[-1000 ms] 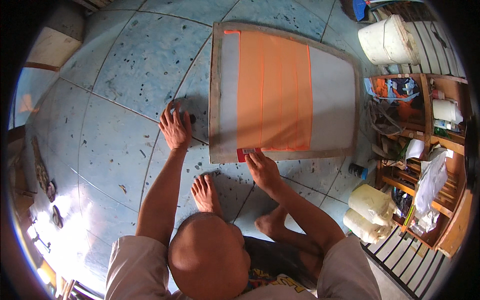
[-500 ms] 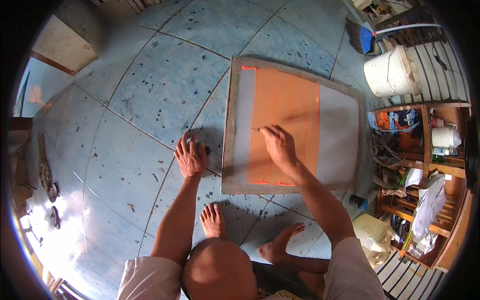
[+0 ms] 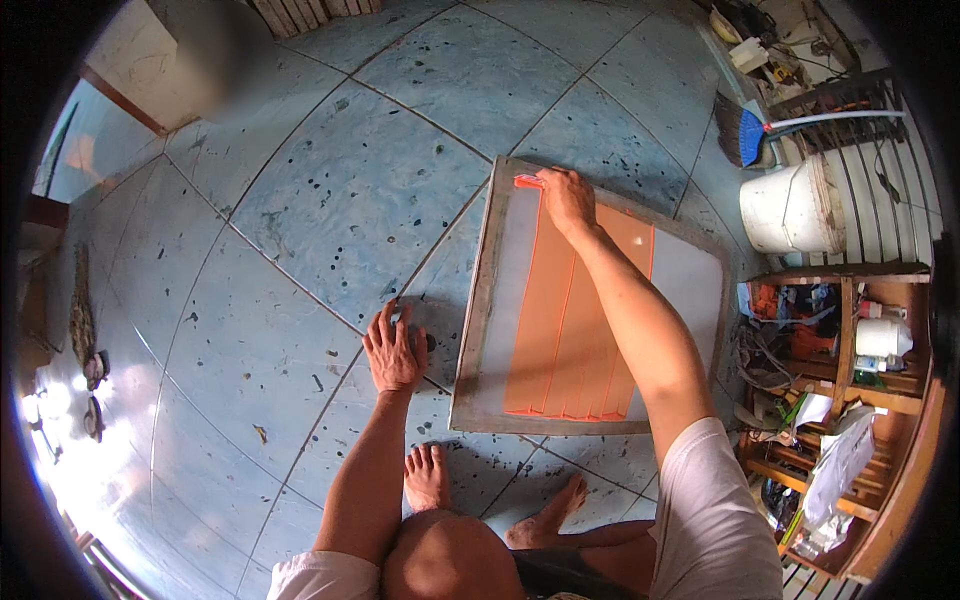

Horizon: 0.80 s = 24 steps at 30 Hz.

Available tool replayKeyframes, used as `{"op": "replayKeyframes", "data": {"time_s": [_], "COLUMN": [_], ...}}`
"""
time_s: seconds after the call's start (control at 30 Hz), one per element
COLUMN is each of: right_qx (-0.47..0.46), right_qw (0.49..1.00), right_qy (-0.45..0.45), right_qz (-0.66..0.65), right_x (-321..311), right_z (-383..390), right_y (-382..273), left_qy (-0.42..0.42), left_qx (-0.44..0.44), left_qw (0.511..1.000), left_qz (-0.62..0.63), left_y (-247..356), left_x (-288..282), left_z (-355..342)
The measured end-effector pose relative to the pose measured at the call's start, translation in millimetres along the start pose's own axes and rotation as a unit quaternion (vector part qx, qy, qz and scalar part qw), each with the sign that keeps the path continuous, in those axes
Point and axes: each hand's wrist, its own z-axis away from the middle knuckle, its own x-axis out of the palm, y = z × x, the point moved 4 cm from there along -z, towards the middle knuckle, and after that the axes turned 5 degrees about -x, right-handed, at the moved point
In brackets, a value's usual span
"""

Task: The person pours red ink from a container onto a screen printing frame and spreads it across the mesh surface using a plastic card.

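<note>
A screen frame [image 3: 474,330] with pale mesh [image 3: 690,290] lies on the floor in front of me, a band of orange paste [image 3: 558,330] with thin ridges spread over the mesh. At its far left corner my right hand [image 3: 565,200] grips a small, flat, red-edged card [image 3: 528,181] against the top of the orange band, where thicker orange collects. My left hand [image 3: 394,350] rests palm down on the tiles left of the frame, fingers apart and holding nothing, with a shadowed dark spot beside the thumb.
Blue spotted tiles [image 3: 260,300] surround the frame and my bare feet [image 3: 428,475]. To the right are a white bucket [image 3: 785,205], a blue broom [image 3: 745,135] and a cluttered wooden shelf [image 3: 850,390] with papers. Dark slippers [image 3: 94,400] lie far left; a wall [image 3: 130,70] is upper left.
My right hand has travelled from the frame's near edge up across the orange band to its far left corner with the card. My left hand stays on the floor. The view has shifted.
</note>
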Motion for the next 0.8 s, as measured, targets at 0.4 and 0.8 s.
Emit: {"op": "replayKeyframes", "data": {"time_s": [0.4,0.8], "right_qx": [0.033,-0.019], "right_qw": [0.999,0.999], "right_qy": [-0.035,-0.028], "right_qz": [-0.012,0.027], "right_x": [19.4,13.9], "right_z": [-10.3,31.8], "right_y": [3.5,-21.6], "left_qy": [-0.020,0.001], "left_qx": [-0.003,0.013], "left_qw": [1.000,1.000], "left_qz": [0.022,0.011], "left_y": [0.1,1.0], "left_x": [-0.6,-3.2], "left_z": [0.4,-0.1]}}
